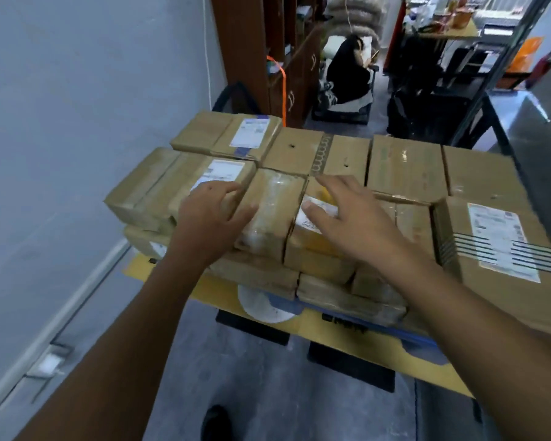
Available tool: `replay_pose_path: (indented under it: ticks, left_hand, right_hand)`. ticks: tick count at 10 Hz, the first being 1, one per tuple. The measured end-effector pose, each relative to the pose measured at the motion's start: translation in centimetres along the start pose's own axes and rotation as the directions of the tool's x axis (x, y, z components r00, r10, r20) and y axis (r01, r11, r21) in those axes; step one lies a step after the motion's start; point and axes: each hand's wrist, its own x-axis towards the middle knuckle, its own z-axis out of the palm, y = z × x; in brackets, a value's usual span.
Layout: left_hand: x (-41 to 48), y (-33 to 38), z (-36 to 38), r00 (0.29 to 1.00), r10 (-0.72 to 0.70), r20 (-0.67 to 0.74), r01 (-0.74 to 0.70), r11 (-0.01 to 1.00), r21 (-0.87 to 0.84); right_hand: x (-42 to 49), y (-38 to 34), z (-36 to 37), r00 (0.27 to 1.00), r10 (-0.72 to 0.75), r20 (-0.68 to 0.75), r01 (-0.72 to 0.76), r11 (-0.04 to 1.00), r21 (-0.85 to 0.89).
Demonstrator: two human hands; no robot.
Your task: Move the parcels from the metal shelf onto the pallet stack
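Note:
Several brown cardboard parcels lie packed in two layers on the pallet stack, which is covered by a yellow sheet. My left hand rests on the left front parcel, its fingers curled over that parcel's right edge beside a tape-wrapped parcel. My right hand hovers open, fingers spread, over a parcel with a white label; whether it touches is unclear. A larger striped parcel sits at the right front. The metal shelf shows at the right edge.
A pale wall runs close along the left. A brown wooden cabinet stands behind the stack. Farther back a person in black sits on the floor among bags and a cluttered table. Grey floor lies in front of the pallets.

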Motion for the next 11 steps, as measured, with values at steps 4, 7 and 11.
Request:
replay_pose_path:
  ticks: [4,7,11]
  left_hand:
    - [8.5,-18.5,-8.5,0.987,-0.105,0.119,0.09,0.988,0.126]
    - [9.9,-23.0,-6.3,0.97,-0.049,0.237,0.013,0.988,0.151]
    - [10.4,-21.9,-6.2,0.977,-0.049,0.207,0.001,0.974,0.226]
  right_hand:
    - [9.1,-10.6,12.7,0.979,0.202,-0.003,-0.202,0.975,-0.09]
    - [9.0,-11.9,14.1,0.969,0.245,-0.03,-0.247,0.953,-0.177]
    - [8.6,-12.1,12.6,0.966,0.252,-0.055,-0.256,0.964,-0.069]
